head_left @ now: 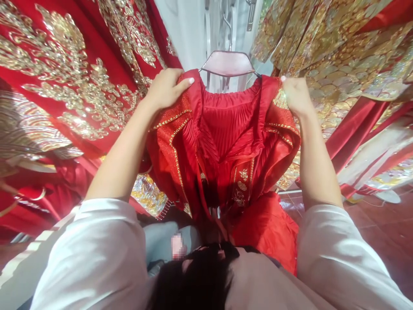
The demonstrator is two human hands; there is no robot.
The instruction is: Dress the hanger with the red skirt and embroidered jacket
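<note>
Two bare hands support a red garment [222, 107] at its shoulders, seen from the wearer's head camera. The garment is in the center of the view, in front of the person's body, with its neckline uppermost and its front facing the person. The left hand [166, 88] lies over the left shoulder of the cloth: its thumb extends along the upper edge, and the fingers, partly hidden, pinch the fabric. The right hand [296, 94] grasps the opposite shoulder in like manner, the thumb at the edge and the remaining fingers largely concealed. Between the hands, a hanger [228, 64] with a pale central panel and a metal hook stands upright; its ends reach the garment's shoulders. The neckline is gathered, and finely pleated cloth shows within. Gold-dotted trim [176, 150] borders the front panels, and an embroidered band [243, 181] runs down one side. Orange-red cloth [267, 228] lies below; whether it belongs to the garment cannot be told. Pale sleeves [100, 245] cover the upper arms, and dark hair [193, 280] hangs at the lower center. At left hangs red cloth with gold ornament [54, 56]; at right, gold scale-patterned cloth [342, 73], with reddish tiled floor [374, 224] beneath.
</note>
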